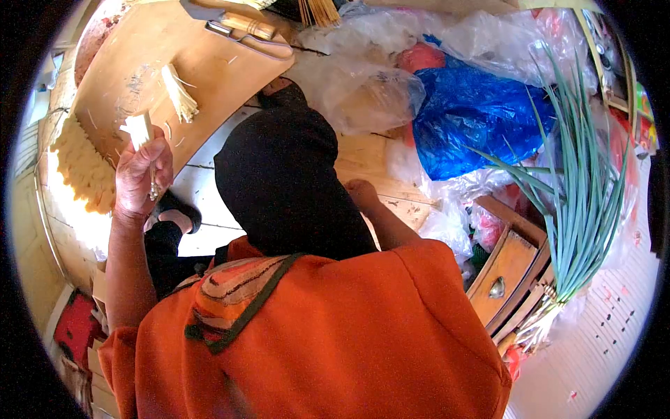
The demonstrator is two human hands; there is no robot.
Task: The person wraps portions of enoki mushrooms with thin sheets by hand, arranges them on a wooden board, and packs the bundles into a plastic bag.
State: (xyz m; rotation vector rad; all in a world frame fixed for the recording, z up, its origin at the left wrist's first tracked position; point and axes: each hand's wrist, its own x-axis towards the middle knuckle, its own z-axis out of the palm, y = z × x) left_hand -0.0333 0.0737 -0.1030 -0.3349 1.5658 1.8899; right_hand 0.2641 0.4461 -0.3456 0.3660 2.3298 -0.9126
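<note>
Gripping a pale bunch (139, 130), perhaps strips, in the left hand (145, 166), with another bunch (181, 96) lying on the board (227, 87), and holding the right hand (361, 196), grip unclear, beside the leg (279, 167).

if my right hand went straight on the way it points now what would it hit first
Probably the black-clad leg, just beside your right hand, though the picture leaves their depth unclear.

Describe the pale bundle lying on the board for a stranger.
Find the large wooden board at upper left. On it, near the left hand, lies a bundle of pale strips. Unlike the similar clump in that hand, it is unheld.
</note>
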